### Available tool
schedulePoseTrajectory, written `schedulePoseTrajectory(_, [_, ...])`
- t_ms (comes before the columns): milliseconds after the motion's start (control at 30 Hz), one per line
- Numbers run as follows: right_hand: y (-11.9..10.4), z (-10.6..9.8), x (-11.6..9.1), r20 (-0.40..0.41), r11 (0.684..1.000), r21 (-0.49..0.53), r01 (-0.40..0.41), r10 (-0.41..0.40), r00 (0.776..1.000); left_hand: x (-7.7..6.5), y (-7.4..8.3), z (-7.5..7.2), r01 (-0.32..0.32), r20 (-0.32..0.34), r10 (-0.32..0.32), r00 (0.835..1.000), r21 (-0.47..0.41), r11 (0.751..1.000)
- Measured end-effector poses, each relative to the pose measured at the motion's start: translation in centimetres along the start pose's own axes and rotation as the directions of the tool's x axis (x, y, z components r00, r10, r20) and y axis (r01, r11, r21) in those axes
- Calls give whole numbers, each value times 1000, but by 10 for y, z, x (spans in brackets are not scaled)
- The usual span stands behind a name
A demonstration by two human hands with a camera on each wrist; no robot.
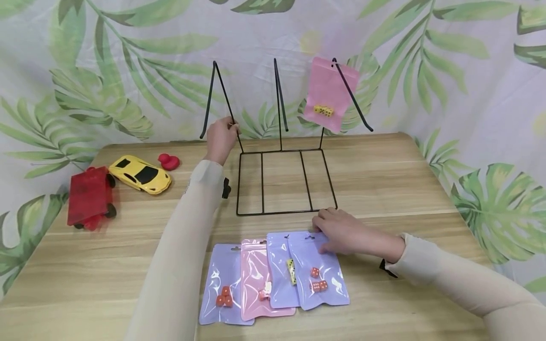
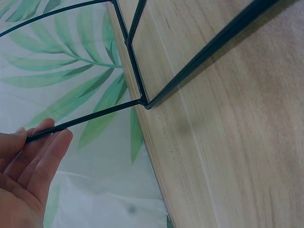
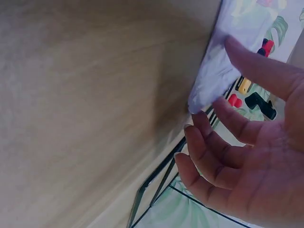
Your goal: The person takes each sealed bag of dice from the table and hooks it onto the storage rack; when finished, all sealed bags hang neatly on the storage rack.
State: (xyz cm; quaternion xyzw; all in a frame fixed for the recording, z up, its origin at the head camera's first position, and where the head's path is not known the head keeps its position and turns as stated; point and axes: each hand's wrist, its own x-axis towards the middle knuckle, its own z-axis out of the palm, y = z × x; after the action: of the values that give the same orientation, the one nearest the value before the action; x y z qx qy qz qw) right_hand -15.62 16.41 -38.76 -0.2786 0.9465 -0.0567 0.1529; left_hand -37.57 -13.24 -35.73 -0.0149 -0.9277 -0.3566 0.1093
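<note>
My left hand (image 1: 222, 138) grips the left upright of a black wire display rack (image 1: 281, 212); in the left wrist view, thumb and fingers pinch that thin rod. Beside the top right corner of the rightmost purple zip pouch (image 1: 322, 255), my right hand (image 1: 343, 230) has its fingers loosely bent. The right wrist view shows its thumb over the pouch (image 3: 228, 61) and fingertips right at its edge. That pouch contains orange dice (image 1: 319, 286) and overlaps a purple pouch with yellow dice (image 1: 279, 289). Farther left lie a pink pouch (image 1: 251, 270) and another purple pouch (image 1: 219, 270).
A pink pouch (image 1: 326, 90) with yellow dice hangs on the rack's right hook. At the left of the wooden table (image 1: 384, 180) are a yellow toy car (image 1: 142, 174), a red toy cart (image 1: 89, 196) and a red rubber duck (image 1: 169, 162). A leaf-patterned cloth (image 1: 170, 71) hangs behind.
</note>
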Motion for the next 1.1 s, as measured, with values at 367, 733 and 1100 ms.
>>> schedulePoseTrajectory(367, [9, -31, -20, -17, 977, 196, 88, -87, 996, 2, 0, 2, 21, 18, -21, 1000, 3, 1000])
schedulePoseTrajectory(733, [-9, -92, -56, -436, 834, 32, 551, -485, 758, 2, 0, 0, 21, 17, -21, 1000, -14, 1000])
schedulePoseTrajectory(1100, [-27, -142, -18, -839, 814, -101, 572, -379, 391, 2, -1, 1, 48, 40, -48, 998, -14, 999])
